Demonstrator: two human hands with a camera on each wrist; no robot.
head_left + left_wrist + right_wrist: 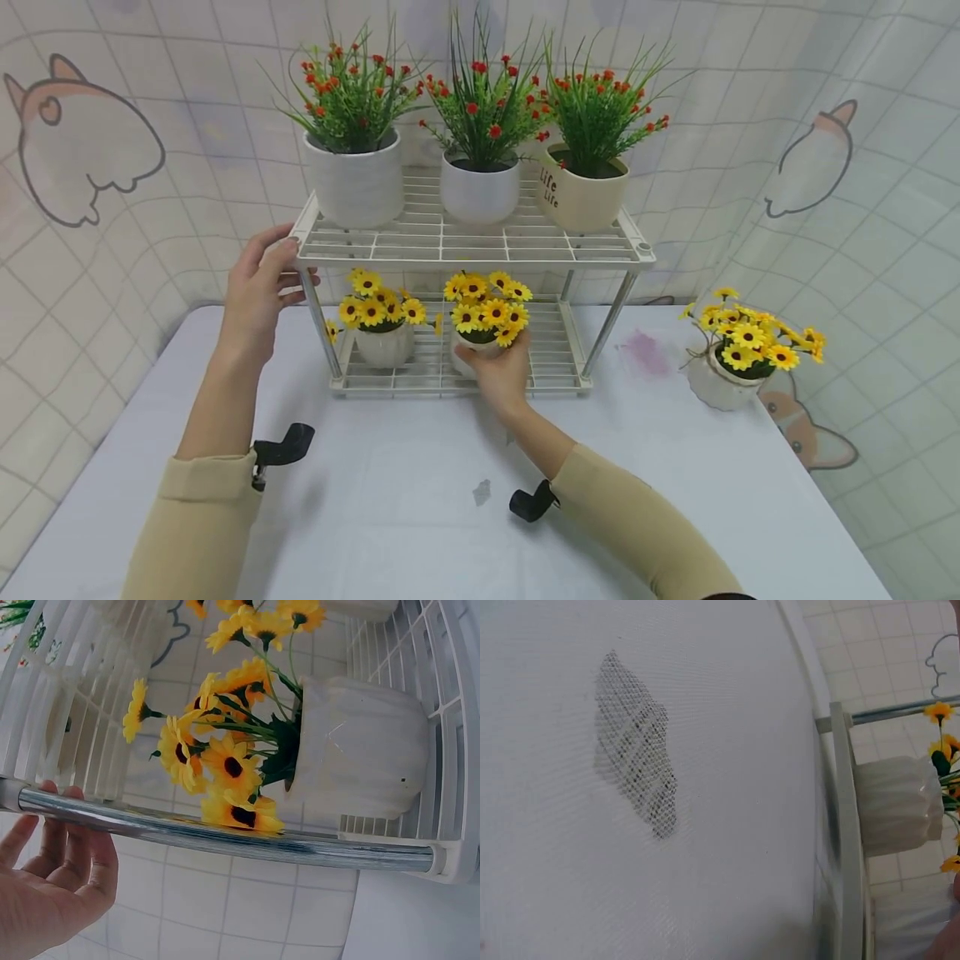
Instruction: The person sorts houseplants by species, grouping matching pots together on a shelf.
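White two-tier rack [472, 250] at 12 o'clock on the worktop [420, 500]. Right hand [501, 371] has its grip wrapped round the sunflower pot [480, 343] on the lower shelf, centre, just beside a second sunflower pot [384, 343] at its 9 o'clock. Left hand [258, 287] steadies the rack's top-left corner, fingers curled over the edge. Looks like the placing step. Next move likely: seat the pot flat, release. Third sunflower pot [723, 379] waits at 3 o'clock.
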